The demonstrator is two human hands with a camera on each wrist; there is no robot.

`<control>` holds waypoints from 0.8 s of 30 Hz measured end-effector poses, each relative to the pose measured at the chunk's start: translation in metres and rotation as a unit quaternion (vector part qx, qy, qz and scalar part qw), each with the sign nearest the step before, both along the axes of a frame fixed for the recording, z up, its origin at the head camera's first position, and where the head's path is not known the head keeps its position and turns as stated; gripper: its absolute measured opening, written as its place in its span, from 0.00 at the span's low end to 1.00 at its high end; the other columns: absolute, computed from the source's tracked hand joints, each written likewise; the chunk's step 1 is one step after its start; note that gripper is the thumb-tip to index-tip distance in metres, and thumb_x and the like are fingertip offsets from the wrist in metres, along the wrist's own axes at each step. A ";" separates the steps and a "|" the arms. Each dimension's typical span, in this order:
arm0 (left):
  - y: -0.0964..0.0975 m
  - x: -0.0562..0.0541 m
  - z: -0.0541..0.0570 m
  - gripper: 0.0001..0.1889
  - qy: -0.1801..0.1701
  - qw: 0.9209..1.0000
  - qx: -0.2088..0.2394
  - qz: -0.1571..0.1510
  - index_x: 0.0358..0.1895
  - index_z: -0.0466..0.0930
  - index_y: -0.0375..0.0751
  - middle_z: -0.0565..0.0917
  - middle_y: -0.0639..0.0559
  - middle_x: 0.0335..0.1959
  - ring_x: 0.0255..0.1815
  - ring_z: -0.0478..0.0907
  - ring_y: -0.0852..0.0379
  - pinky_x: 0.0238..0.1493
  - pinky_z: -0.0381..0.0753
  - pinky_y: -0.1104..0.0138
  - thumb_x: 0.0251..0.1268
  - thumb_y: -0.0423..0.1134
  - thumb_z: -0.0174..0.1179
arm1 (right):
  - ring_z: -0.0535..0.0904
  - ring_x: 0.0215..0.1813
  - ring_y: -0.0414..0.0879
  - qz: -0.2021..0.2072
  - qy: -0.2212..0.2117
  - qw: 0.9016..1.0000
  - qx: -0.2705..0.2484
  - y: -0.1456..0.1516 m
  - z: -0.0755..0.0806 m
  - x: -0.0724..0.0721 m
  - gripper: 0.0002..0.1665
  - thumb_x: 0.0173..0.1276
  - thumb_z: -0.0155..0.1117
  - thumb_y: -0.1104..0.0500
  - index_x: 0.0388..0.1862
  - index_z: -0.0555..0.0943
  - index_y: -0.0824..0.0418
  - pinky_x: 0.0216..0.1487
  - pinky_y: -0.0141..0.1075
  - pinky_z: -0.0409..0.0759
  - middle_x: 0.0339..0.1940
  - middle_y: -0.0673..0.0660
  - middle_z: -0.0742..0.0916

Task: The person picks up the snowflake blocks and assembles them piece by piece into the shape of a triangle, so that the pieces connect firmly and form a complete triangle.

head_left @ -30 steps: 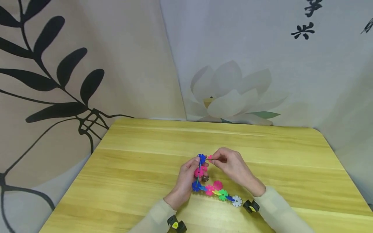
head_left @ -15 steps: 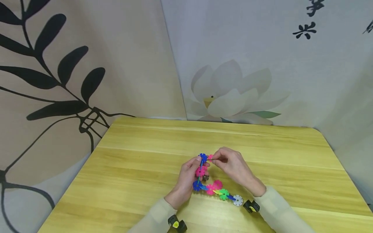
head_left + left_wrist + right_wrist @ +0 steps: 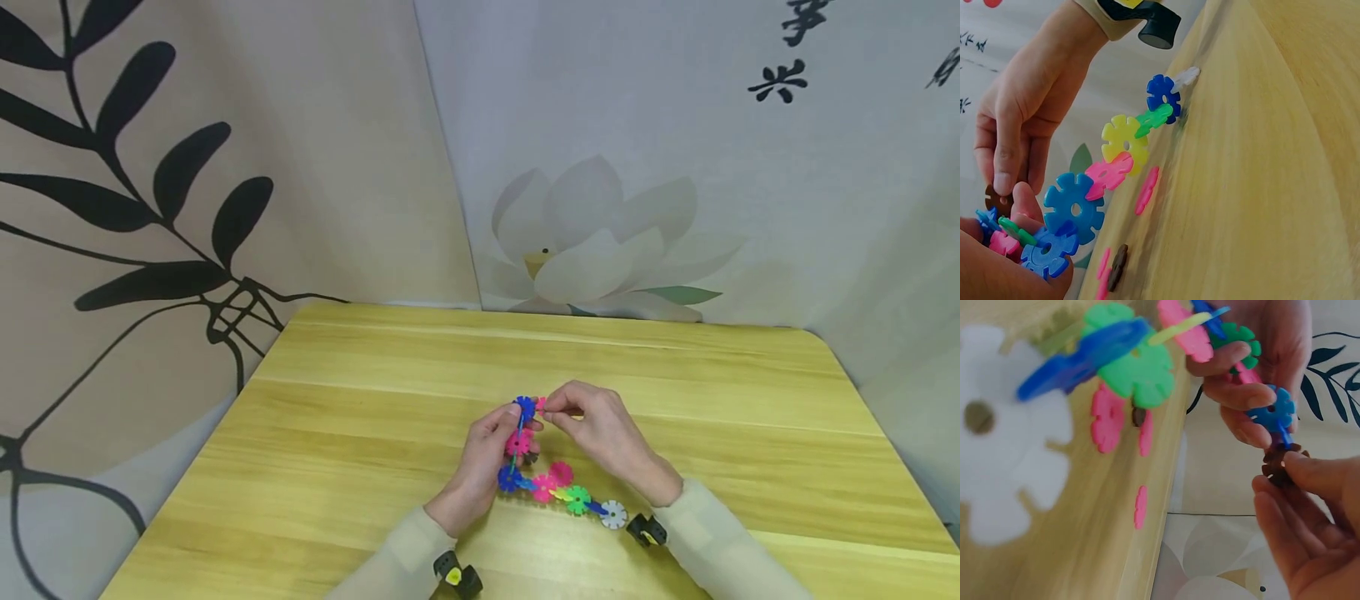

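A chain of slotted plastic discs, like snowflake building discs, runs out of my left hand [image 3: 476, 467]. Its fingers and thumb grip the upper part, around a blue disc [image 3: 524, 408]. Thumb and fingers of my right hand [image 3: 607, 429] pinch a brown disc [image 3: 1277, 467] edge-on. In the right wrist view this brown disc meets a dark blue disc at the chain's end, which joins a lighter blue disc [image 3: 1272, 409]. From the left hand the chain continues through blue, pink, yellow and green discs [image 3: 577, 500] to a white disc [image 3: 613, 514] near the right wrist.
Loose on the wooden table [image 3: 360, 467] are several pink discs [image 3: 1107, 419] and a brown disc [image 3: 1119, 267], close under the chain. A printed cloth backdrop [image 3: 360, 150] stands behind the table's far edge. Each wrist wears a small black camera [image 3: 647, 530].
My left hand and the chain have shifted slightly right, bringing the blue end disc nearer the right fingertips. The right hand stays almost in place, still pinching the brown disc.
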State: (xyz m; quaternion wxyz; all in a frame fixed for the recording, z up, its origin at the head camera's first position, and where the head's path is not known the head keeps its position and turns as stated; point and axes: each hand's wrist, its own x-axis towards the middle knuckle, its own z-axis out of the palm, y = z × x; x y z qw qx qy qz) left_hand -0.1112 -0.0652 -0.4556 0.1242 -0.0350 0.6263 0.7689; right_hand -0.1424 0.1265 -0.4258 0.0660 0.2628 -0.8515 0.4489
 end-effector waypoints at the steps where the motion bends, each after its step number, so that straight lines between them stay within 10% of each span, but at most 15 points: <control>1: 0.000 0.000 0.000 0.22 0.002 1.000 -0.002 0.000 0.56 0.83 0.34 0.88 0.42 0.45 0.33 0.84 0.58 0.33 0.77 0.70 0.85 0.49 0.47 | 0.87 0.41 0.41 0.002 0.012 1.000 0.000 0.000 0.000 0.000 0.10 0.66 0.73 0.71 0.36 0.88 0.56 0.44 0.34 0.87 0.37 0.46 0.89; 15: 0.003 -0.005 0.002 0.21 0.010 1.000 0.001 0.008 0.54 0.84 0.34 0.88 0.44 0.38 0.31 0.82 0.58 0.29 0.75 0.72 0.85 0.48 0.49 | 0.89 0.35 0.44 0.005 0.198 0.980 0.001 -0.007 -0.010 -0.004 0.13 0.56 0.76 0.78 0.32 0.86 0.63 0.38 0.33 0.87 0.32 0.52 0.89; 24: 0.002 -0.007 -0.002 0.21 -0.014 1.000 0.023 0.015 0.50 0.84 0.32 0.87 0.46 0.32 0.27 0.80 0.60 0.24 0.75 0.73 0.84 0.48 0.49 | 0.88 0.35 0.44 0.006 0.198 0.980 0.011 -0.010 -0.018 -0.001 0.14 0.55 0.76 0.79 0.32 0.85 0.63 0.36 0.30 0.86 0.32 0.52 0.89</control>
